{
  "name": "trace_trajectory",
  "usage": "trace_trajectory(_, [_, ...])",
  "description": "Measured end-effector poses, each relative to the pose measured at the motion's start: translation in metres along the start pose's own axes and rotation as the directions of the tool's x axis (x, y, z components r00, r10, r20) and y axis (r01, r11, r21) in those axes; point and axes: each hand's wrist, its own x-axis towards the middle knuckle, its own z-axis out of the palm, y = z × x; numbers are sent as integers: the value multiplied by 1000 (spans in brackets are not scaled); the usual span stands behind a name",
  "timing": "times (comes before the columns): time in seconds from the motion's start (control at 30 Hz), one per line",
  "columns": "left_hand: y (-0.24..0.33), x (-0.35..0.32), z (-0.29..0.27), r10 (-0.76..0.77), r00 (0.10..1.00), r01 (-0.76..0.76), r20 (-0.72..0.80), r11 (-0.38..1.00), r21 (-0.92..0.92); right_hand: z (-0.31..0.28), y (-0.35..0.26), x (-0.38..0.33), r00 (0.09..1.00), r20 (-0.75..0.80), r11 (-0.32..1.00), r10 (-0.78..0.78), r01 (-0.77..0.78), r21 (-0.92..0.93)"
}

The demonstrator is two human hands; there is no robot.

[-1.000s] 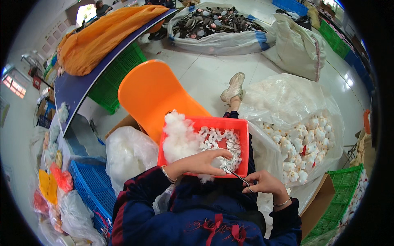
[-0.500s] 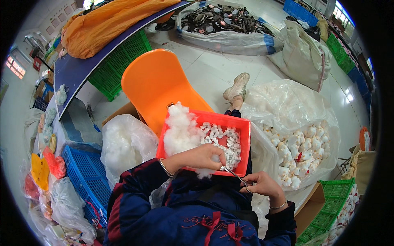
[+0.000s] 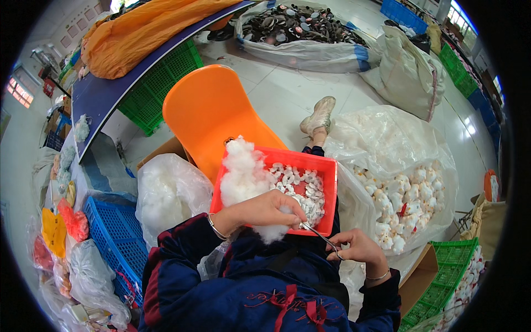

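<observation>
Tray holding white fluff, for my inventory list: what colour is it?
The tray is red, best seen in the head view.

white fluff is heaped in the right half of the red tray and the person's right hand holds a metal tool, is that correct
Not quite: the head view shows the white fluff heaped in the left half of the red tray. The right hand does hold a metal tool.

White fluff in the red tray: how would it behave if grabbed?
The white fluff is probably light for its bulk, given its airy look. Likely floppy too: it heaps with no firm outline. Its wispy edges suggest it may pull apart.
</observation>
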Motion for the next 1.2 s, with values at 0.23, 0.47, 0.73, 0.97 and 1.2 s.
trace_trajectory(0.23, [-26, 29, 32, 448, 875, -38, -184, 441, 897, 12, -7, 12, 952, -290, 933, -98, -14, -359])
trace_trajectory(0.47, [-36, 32, 13, 74, 935, -1, -348, 979, 205, 15, -24, 3, 937, -317, 852, -146, -44, -521])
trace_trajectory(0.73, [-26, 34, 4, -121, 942, 112, -313, 993, -47, 0, -28, 5, 958, -267, 873, -107, -38, -487])
trace_trajectory(0.97, [-28, 44, 10, 105, 960, 129, -259, 657, 743, -18, -31, 0, 974, -220, 759, -53, -104, -642])
trace_trajectory(1.2, [-17, 39, 8, 142, 945, 61, -294, 807, 587, -34, -56, -12, 977, -205, 697, -61, -106, -709])
